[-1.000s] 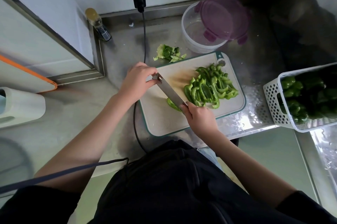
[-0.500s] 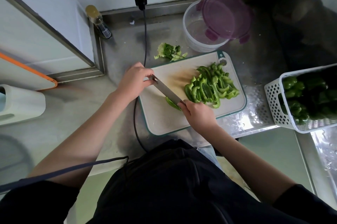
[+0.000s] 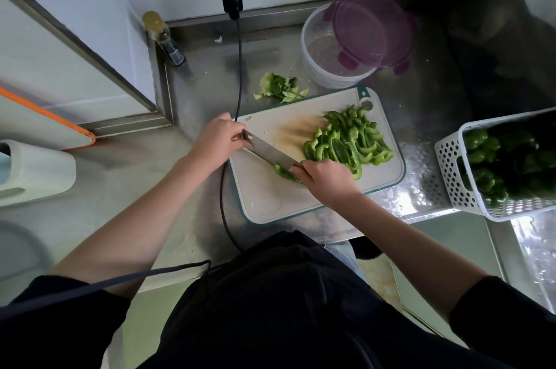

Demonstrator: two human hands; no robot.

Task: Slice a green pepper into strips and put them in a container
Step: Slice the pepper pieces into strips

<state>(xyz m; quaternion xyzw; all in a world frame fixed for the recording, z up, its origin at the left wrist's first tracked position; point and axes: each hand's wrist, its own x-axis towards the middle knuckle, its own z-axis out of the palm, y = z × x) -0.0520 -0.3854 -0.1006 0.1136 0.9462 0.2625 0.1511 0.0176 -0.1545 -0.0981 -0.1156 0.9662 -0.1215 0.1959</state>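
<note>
**Q:** Slicing on, is the cook nearly done?

**A:** By the look of it, yes. A person stands over a cutting board (image 3: 316,128) on a steel counter, and a heap of green pepper strips (image 3: 349,138) fills the board's far right part. One last pepper piece (image 3: 284,173) lies under the knife (image 3: 270,152), near the board's middle.

**Q:** How do the hands stand?

**A:** The right hand (image 3: 326,179) is curled round the handle end, which it hides. The left hand (image 3: 218,143) sits at the board's left edge, fingers pinching or pressing the blade's tip end; which of the two is hard to tell.

**Q:** What makes this cut go well?

**A:** Judging from the frame, the tip end should stay down as a pivot while the right hand rocks the blade through the piece. The left fingers belong on the spine, never under the edge. Thin, even cuts would match the heap.

**Q:** And the container?

**A:** A clear round container (image 3: 325,62) waits just beyond the board's far edge, its purple lid (image 3: 373,28) tilted across the rim. It appears to hold no strips yet. The lid probably has to come off first.

**Q:** Anything else?

**A:** Pepper trimmings (image 3: 279,87) lie off the board's far left corner. A white basket (image 3: 451,170) of whole peppers stands to the right.
</note>
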